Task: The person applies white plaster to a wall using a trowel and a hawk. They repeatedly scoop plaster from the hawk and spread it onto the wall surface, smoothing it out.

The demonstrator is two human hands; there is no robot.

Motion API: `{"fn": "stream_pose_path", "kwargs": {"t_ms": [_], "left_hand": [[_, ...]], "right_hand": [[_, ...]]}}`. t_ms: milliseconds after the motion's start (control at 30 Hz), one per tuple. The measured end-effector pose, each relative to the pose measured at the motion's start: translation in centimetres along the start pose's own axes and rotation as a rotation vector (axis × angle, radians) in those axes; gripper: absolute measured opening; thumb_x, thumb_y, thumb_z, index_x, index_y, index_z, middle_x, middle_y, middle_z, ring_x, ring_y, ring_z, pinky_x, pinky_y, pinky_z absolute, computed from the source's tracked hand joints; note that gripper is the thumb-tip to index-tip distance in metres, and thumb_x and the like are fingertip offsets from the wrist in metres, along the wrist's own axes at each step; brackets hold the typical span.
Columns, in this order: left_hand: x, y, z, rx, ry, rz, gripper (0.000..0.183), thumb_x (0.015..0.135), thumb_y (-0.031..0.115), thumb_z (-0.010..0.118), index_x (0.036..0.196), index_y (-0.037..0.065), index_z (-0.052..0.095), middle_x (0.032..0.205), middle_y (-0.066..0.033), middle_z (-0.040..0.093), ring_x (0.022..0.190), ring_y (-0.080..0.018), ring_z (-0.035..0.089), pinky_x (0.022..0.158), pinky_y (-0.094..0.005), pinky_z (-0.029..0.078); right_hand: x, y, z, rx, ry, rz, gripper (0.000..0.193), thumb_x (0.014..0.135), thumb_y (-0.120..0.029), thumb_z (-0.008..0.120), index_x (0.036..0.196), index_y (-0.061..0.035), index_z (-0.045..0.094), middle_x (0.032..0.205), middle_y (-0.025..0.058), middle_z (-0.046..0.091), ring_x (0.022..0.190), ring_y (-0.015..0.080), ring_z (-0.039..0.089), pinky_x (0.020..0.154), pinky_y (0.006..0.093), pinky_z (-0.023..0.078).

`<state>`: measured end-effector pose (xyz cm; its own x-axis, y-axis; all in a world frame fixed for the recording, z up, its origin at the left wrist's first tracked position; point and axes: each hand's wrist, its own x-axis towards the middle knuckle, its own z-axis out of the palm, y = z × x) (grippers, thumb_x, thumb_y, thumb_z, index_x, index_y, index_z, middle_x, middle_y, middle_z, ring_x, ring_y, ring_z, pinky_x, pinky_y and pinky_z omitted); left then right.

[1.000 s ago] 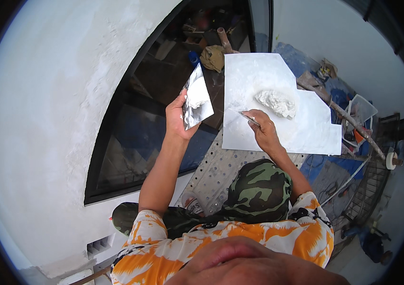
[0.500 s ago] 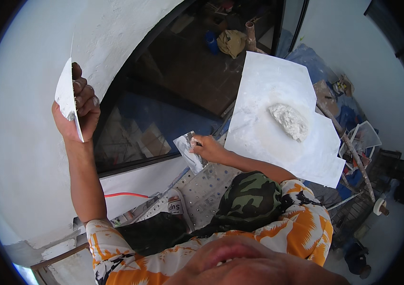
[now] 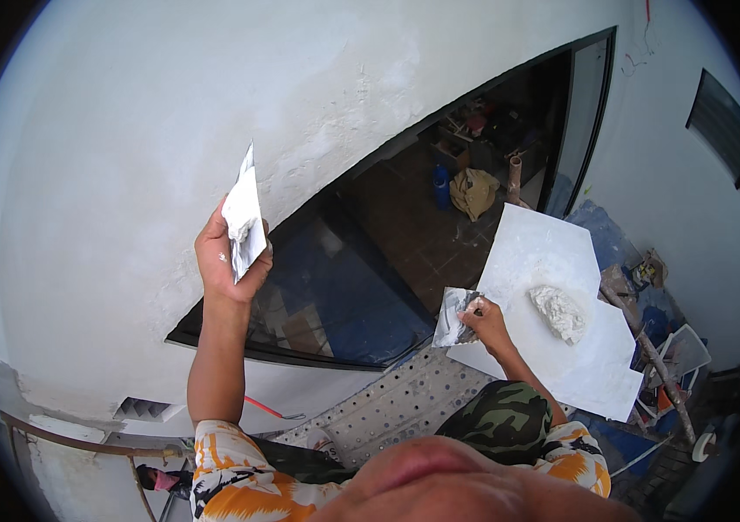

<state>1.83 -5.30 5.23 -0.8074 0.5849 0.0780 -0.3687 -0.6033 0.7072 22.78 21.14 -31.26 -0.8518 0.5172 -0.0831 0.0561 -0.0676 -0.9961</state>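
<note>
Watching from a distance through the head camera, I see two bare hands, each clamped on a flat tool. The view has just swung, bringing more of the pale wall [image 3: 126, 174] into sight. The left hand [image 3: 224, 274] has turned its metal plate [image 3: 251, 198] from nearly edge-on to show the broad face, with white paste [image 3: 242, 229] lying between the fingers. The right hand [image 3: 490, 324] has brought its metal blade [image 3: 450, 324] to the left edge of the white board [image 3: 522, 252]; I cannot tell if they touch. For the work, I judge this leaves paste carried on the plate and the tools well apart.

The plate's long axis runs up through the left grip, its narrow tip pointing beyond the fingers, away from the wearer, leaning slightly right. The blade is squarish, its free edge pointing left of the right fingers. To the right of those fingers, a white heap [image 3: 558, 314] sits on the board.
</note>
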Motion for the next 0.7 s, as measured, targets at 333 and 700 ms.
{"fn": "stream_pose_path", "kwargs": {"t_ms": [333,700], "left_hand": [[3.2,12.5,-7.0,-0.227,-0.268,-0.095,0.047,0.098,0.003,0.049,0.144,-0.001,0.039,0.113,-0.0125,0.062,0.08,-0.0146,0.06,0.058,-0.0206,0.05],[-1.8,16.1,-13.8,0.565,-0.266,0.601,0.011,0.091,0.002,0.054,0.102,0.0,0.052,0.082,-0.0099,0.061,0.055,-0.0131,0.053,0.044,-0.0215,0.043]], "right_hand": [[-7.2,-26.9,-2.7,-0.01,0.391,-0.564,0.021,0.09,-0.018,0.068,0.087,0.0021,0.069,0.08,0.0085,0.067,0.078,0.0158,0.063,0.073,0.0344,0.049],[-7.4,-34.1,13.5,1.053,0.335,-0.495,0.013,0.093,-0.01,0.069,0.093,-0.0049,0.056,0.085,0.0042,0.063,0.081,0.0114,0.066,0.075,0.0297,0.059]]}}
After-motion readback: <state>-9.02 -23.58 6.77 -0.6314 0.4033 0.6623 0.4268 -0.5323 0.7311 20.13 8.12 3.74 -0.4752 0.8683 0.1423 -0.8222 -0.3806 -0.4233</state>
